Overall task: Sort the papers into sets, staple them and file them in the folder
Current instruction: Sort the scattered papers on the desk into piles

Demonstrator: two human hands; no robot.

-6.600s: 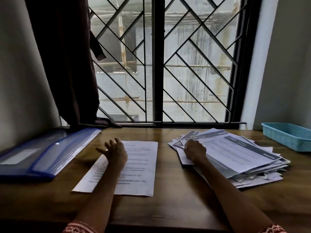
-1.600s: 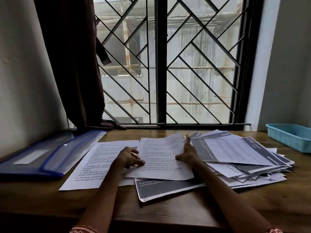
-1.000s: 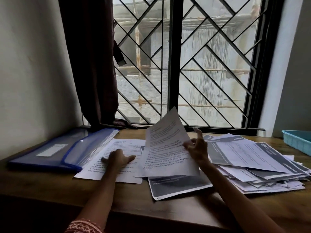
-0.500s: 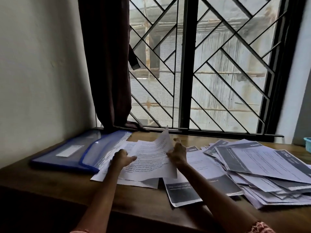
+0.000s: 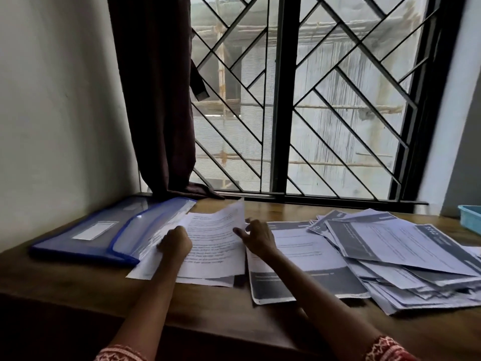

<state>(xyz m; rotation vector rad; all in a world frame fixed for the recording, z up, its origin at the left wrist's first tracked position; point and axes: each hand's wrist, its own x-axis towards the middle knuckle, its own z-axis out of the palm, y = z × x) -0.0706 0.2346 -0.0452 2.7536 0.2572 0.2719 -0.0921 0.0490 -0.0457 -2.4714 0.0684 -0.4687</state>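
Dark brown wooden table (image 5: 78,280) under the window. At far left, lying flat, a blue plastic folder (image 5: 104,230). Just beside it, overlapping its right edge, a small set of white printed sheets (image 5: 208,259). Right of those, a single sheet with dark bands (image 5: 299,261). Further right, a loose, untidy pile of papers (image 5: 406,259). At the far right edge, a turquoise tray (image 5: 471,217), mostly cut off.

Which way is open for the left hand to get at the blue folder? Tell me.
Probably yes, leftward: the left hand rests on the text sheet right beside the blue folder, with nothing between them.
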